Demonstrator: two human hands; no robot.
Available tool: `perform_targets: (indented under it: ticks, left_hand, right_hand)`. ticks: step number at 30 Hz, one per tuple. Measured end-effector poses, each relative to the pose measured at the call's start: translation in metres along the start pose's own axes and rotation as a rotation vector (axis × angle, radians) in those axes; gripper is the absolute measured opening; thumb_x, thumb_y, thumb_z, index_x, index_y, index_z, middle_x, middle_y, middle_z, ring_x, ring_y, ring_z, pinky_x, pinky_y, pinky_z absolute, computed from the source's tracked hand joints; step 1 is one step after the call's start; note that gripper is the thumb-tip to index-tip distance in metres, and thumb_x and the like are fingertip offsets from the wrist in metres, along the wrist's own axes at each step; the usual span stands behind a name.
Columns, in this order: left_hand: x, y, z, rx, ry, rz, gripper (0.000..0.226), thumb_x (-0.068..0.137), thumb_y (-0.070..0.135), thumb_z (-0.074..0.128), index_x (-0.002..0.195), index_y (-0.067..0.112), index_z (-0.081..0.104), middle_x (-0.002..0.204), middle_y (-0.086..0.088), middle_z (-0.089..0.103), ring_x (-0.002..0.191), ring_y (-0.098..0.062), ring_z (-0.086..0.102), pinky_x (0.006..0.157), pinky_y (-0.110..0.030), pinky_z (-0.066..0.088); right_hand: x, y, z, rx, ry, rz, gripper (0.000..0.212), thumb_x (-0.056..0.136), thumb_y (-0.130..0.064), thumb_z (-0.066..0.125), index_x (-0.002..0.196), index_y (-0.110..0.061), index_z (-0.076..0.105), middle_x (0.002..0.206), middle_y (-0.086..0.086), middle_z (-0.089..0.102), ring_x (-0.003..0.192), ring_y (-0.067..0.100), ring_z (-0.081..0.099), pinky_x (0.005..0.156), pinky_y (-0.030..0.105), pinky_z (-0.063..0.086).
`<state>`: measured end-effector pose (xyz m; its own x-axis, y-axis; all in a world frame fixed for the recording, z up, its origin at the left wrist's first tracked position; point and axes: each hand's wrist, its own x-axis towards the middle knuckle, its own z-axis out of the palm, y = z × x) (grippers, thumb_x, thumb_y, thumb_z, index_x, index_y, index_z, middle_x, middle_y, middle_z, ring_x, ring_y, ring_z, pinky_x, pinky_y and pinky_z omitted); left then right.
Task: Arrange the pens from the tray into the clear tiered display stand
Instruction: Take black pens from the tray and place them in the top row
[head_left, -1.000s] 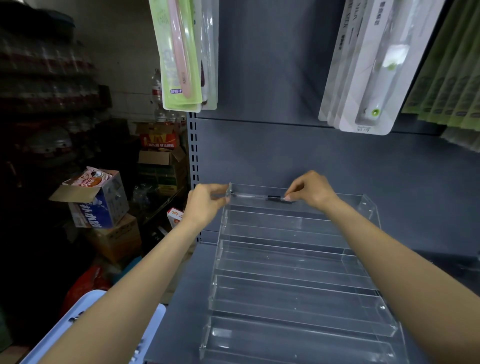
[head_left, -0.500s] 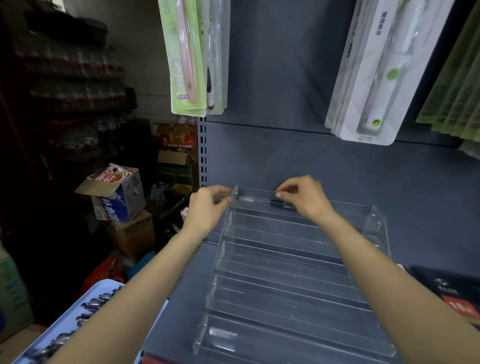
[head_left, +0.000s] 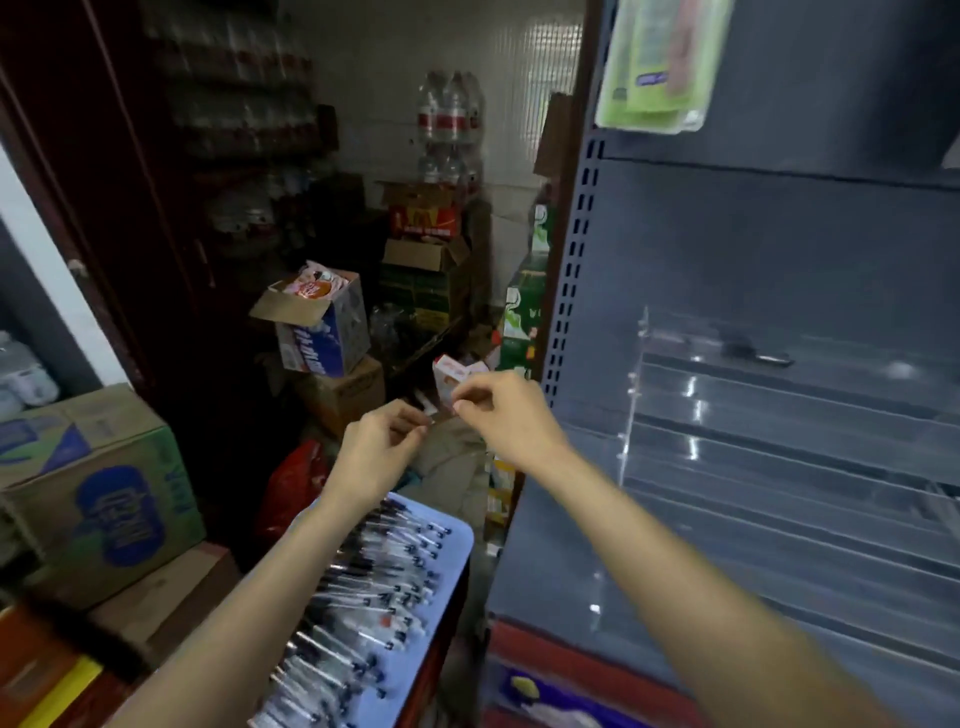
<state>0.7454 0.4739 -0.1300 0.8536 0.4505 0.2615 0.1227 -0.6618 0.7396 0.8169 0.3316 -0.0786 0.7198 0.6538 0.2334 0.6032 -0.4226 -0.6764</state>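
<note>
A light blue tray (head_left: 460, 535) at the lower left holds several clear pens with dark tips (head_left: 363, 592). The clear tiered display stand (head_left: 779, 467) sits on the grey shelf at the right. One dark-tipped pen (head_left: 753, 351) lies in its top tier. My left hand (head_left: 379, 447) hovers above the tray's far end, fingers loosely curled, with nothing visible in it. My right hand (head_left: 501, 415) hangs just right of it, off the stand's left edge, fingers also loosely curled and empty as far as the blur shows.
Cardboard boxes (head_left: 98, 493) stack at the left and in the back aisle (head_left: 322, 327). The shelf's perforated upright (head_left: 571, 291) stands between tray and stand. A green packaged item (head_left: 654, 62) hangs above the shelf. A red bag (head_left: 293, 483) lies on the floor.
Both hands left the stand's top tier and swung left toward the tray. A pen stays in the top tier. The view turned left, bringing the tray into sight.
</note>
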Motion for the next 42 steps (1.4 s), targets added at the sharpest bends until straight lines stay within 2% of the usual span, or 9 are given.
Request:
perform_targets:
  ticks: [5, 9, 13, 19, 25, 28, 32, 36, 42]
  left_hand:
    - [0.005, -0.095, -0.016, 0.131, -0.171, -0.100, 0.013, 0.089, 0.012, 0.058, 0.099, 0.009, 0.066, 0.092, -0.006, 0.069, 0.082, -0.017, 0.060, 0.069, -0.020, 0.037]
    - [0.012, -0.162, -0.007, 0.195, -0.324, -0.136, 0.016, 0.088, 0.013, 0.056, 0.100, 0.011, 0.067, 0.102, -0.010, 0.070, 0.096, -0.026, 0.064, 0.079, -0.028, 0.045]
    - [0.016, -0.207, 0.007, 0.271, -0.443, -0.083, 0.027, 0.089, 0.008, 0.049, 0.111, 0.011, 0.065, 0.110, -0.015, 0.067, 0.103, -0.029, 0.062, 0.085, -0.029, 0.042]
    - [0.031, -0.253, 0.021, 0.389, -0.598, 0.000, 0.045, 0.093, 0.008, 0.042, 0.137, 0.014, 0.044, 0.142, -0.010, 0.045, 0.126, -0.031, 0.045, 0.100, -0.041, 0.041]
    - [0.046, -0.266, 0.028, 0.380, -0.615, 0.016, 0.038, 0.094, 0.007, 0.044, 0.131, 0.013, 0.052, 0.132, -0.012, 0.050, 0.117, -0.033, 0.050, 0.094, -0.039, 0.043]
    - [0.049, -0.270, 0.030, 0.298, -0.568, -0.015, 0.033, 0.092, 0.008, 0.052, 0.125, 0.011, 0.056, 0.122, -0.014, 0.054, 0.110, -0.032, 0.054, 0.093, -0.038, 0.044]
    - [0.051, -0.276, 0.028, 0.203, -0.494, -0.092, 0.030, 0.089, 0.007, 0.058, 0.119, 0.008, 0.060, 0.114, -0.016, 0.057, 0.103, -0.032, 0.056, 0.091, -0.037, 0.045]
    - [0.048, -0.279, 0.026, 0.195, -0.525, -0.133, 0.029, 0.089, 0.012, 0.059, 0.118, 0.009, 0.060, 0.114, -0.014, 0.059, 0.103, -0.030, 0.058, 0.089, -0.036, 0.046]
    - [0.054, -0.257, 0.018, 0.054, -0.446, -0.267, 0.037, 0.090, 0.012, 0.060, 0.125, 0.003, 0.053, 0.123, -0.014, 0.059, 0.116, -0.028, 0.054, 0.091, -0.026, 0.039]
  right_hand:
    - [0.023, 0.009, 0.117, -0.059, -0.163, 0.227, 0.023, 0.094, -0.010, 0.051, 0.113, -0.009, 0.065, 0.115, 0.007, 0.066, 0.104, 0.020, 0.061, 0.083, 0.025, 0.046]
    - [0.031, 0.037, 0.183, -0.120, -0.260, 0.417, 0.024, 0.095, -0.009, 0.048, 0.113, -0.007, 0.064, 0.116, 0.013, 0.065, 0.103, 0.030, 0.060, 0.088, 0.038, 0.050]
    - [0.040, 0.069, 0.223, -0.190, -0.306, 0.531, 0.028, 0.096, -0.011, 0.046, 0.119, -0.007, 0.062, 0.114, 0.016, 0.065, 0.094, 0.032, 0.060, 0.085, 0.044, 0.052]
    - [0.054, 0.096, 0.248, -0.316, -0.282, 0.527, 0.040, 0.095, -0.014, 0.051, 0.135, -0.009, 0.048, 0.133, 0.016, 0.053, 0.117, 0.035, 0.052, 0.096, 0.048, 0.046]
    - [0.057, 0.104, 0.255, -0.426, -0.314, 0.521, 0.020, 0.094, -0.012, 0.055, 0.112, -0.006, 0.062, 0.120, 0.014, 0.055, 0.109, 0.031, 0.051, 0.095, 0.041, 0.046]
    - [0.058, 0.105, 0.255, -0.451, -0.345, 0.517, 0.018, 0.093, -0.012, 0.057, 0.111, -0.009, 0.058, 0.121, 0.013, 0.052, 0.112, 0.030, 0.047, 0.095, 0.040, 0.043]
    - [0.060, 0.103, 0.253, -0.414, -0.379, 0.543, 0.009, 0.092, -0.012, 0.058, 0.091, -0.007, 0.050, 0.107, 0.016, 0.056, 0.100, 0.030, 0.053, 0.087, 0.041, 0.046]
    - [0.056, 0.102, 0.251, -0.270, -0.318, 0.601, 0.019, 0.092, -0.008, 0.058, 0.103, 0.007, 0.060, 0.110, 0.028, 0.059, 0.104, 0.037, 0.057, 0.092, 0.050, 0.046]
    - [0.049, 0.082, 0.242, -0.057, -0.180, 0.631, 0.015, 0.090, -0.010, 0.061, 0.102, -0.002, 0.066, 0.111, 0.016, 0.065, 0.104, 0.028, 0.059, 0.097, 0.034, 0.045]
